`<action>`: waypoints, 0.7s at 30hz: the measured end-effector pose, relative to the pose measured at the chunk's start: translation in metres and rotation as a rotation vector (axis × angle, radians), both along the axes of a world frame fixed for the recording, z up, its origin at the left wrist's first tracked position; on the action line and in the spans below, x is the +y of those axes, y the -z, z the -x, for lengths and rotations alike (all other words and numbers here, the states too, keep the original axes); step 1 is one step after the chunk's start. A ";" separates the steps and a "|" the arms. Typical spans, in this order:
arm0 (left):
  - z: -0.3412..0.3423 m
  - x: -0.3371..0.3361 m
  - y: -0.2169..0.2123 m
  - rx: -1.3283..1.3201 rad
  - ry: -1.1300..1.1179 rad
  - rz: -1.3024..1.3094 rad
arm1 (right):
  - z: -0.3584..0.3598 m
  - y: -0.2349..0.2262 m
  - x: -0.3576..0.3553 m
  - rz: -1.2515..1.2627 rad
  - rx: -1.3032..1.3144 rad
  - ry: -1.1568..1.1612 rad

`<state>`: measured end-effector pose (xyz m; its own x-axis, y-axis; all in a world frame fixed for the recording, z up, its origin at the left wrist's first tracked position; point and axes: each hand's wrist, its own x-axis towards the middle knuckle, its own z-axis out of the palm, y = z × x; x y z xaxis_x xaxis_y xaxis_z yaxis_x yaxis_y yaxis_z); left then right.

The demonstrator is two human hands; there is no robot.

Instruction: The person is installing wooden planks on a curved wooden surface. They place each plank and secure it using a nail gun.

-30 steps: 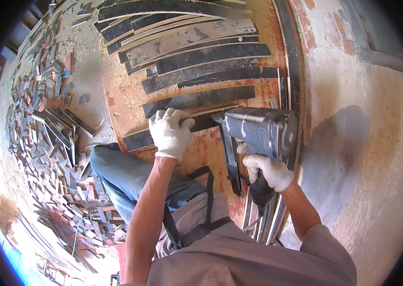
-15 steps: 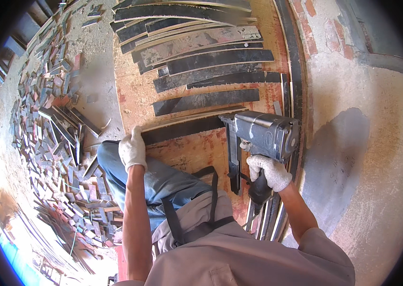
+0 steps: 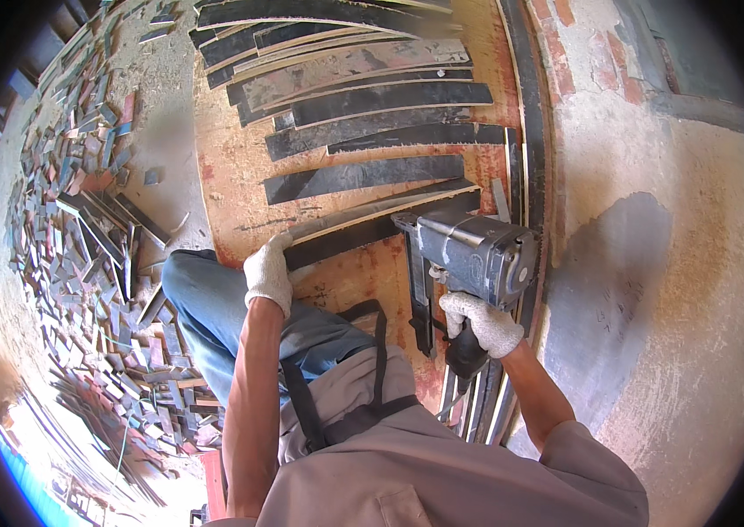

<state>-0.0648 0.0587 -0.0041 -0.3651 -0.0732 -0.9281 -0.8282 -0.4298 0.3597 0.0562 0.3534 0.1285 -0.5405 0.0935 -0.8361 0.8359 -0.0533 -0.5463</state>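
My left hand (image 3: 268,274), in a white work glove, grips the left end of a black-faced wooden strip (image 3: 345,243) with pale cut edges. My right hand (image 3: 482,323), gloved too, is closed round the handle of a dark nail gun (image 3: 477,255). The gun's nose lies against the strip's near side, right of its middle. Past the nose, the far right end of the strip comes into view, rising toward the upper right. Whether the nose presses on the wood I cannot tell.
Beyond the held strip, several similar black strips (image 3: 389,107) lie across a stained plywood sheet (image 3: 231,211). Long dark bars (image 3: 532,114) run along the right beside a rough wall (image 3: 697,255). Many small wood offcuts (image 3: 82,263) litter the floor at left.
My left hand has moved right with the strip, whose right end now shows beyond the gun's nose. The strip tilts more. The whole view has shifted slightly, and the nail gun remains in my right hand.
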 end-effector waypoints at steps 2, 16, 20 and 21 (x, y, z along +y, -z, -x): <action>0.002 0.002 -0.004 -0.003 -0.005 -0.002 | 0.002 0.000 -0.003 0.012 -0.006 0.040; -0.005 -0.003 0.017 0.042 0.015 -0.098 | -0.009 0.021 -0.026 -0.221 0.193 -0.328; -0.002 0.003 0.007 0.024 -0.008 -0.092 | -0.019 0.035 -0.027 -0.278 0.329 -0.330; 0.000 0.004 0.003 0.019 -0.009 -0.094 | -0.022 0.033 -0.026 -0.273 0.349 -0.335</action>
<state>-0.0643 0.0627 -0.0073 -0.3821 0.0105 -0.9240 -0.8179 -0.4693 0.3329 0.0780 0.3270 0.0953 -0.8183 0.0570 -0.5719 0.5499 0.3671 -0.7502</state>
